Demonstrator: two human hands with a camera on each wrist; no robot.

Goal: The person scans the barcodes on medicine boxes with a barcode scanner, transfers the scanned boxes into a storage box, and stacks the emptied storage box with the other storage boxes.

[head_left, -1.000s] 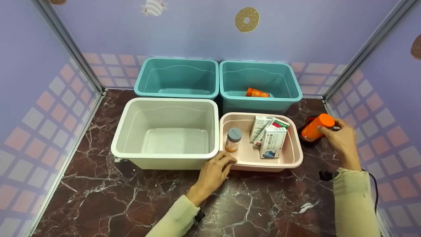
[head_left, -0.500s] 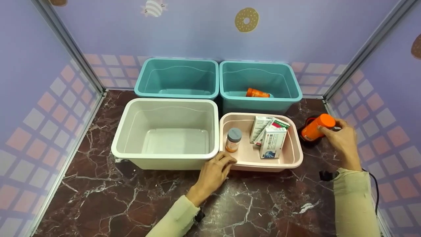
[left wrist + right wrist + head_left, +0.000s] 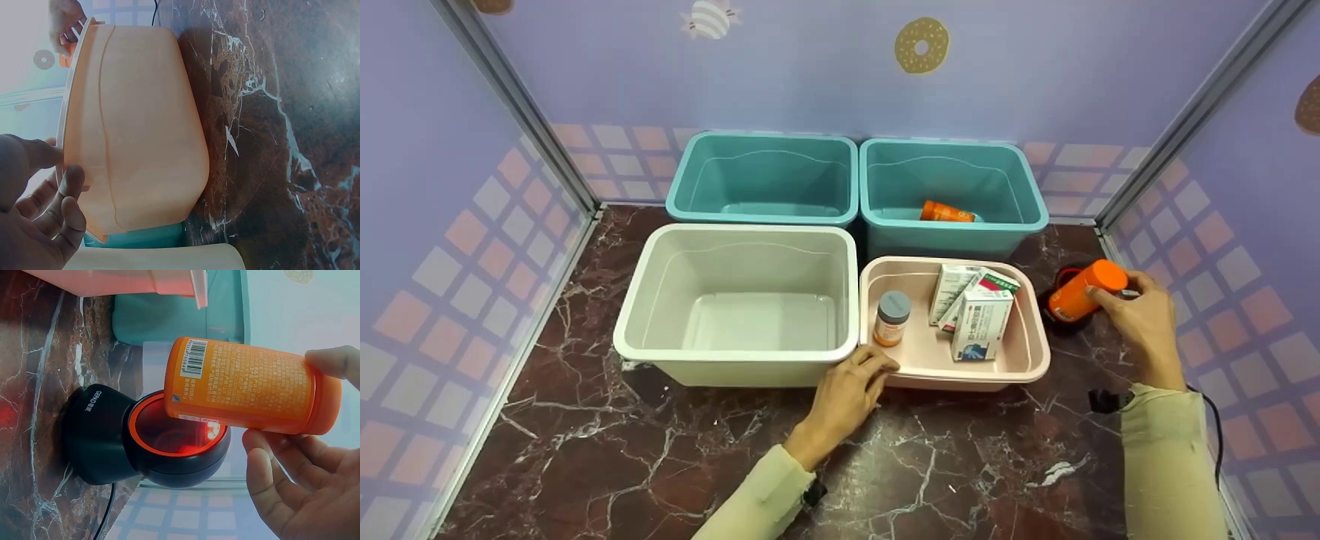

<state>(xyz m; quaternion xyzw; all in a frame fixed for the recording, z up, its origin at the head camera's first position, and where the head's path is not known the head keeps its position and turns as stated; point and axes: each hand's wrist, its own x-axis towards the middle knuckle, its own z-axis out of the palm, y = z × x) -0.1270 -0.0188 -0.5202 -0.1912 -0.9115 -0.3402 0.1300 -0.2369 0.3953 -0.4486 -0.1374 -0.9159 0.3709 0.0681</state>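
My right hand (image 3: 1144, 315) pinches an orange pill bottle (image 3: 1086, 289) near its cap, tilted over a black barcode scanner (image 3: 1057, 322). In the right wrist view the bottle's barcode label (image 3: 194, 358) shows, and red light glows in the scanner's round window (image 3: 174, 427). My left hand (image 3: 849, 390) grips the near left rim of the pink bin (image 3: 1039, 371), thumb and fingers on either side of the rim in the left wrist view. Inside that bin stand a grey-capped bottle (image 3: 892, 319) and several medicine boxes (image 3: 982, 326).
A white bin (image 3: 735, 355) stands left of the pink one. Behind are two teal bins (image 3: 765, 220) side by side; the right one holds an orange bottle (image 3: 947, 211). Purple wall panels (image 3: 810, 82) enclose the marbled table (image 3: 660, 465). A black cable (image 3: 1217, 427) runs at the right.
The orange pill bottle in my right hand has shifted very slightly to the right over the scanner. My left hand stays on the pink bin's rim.
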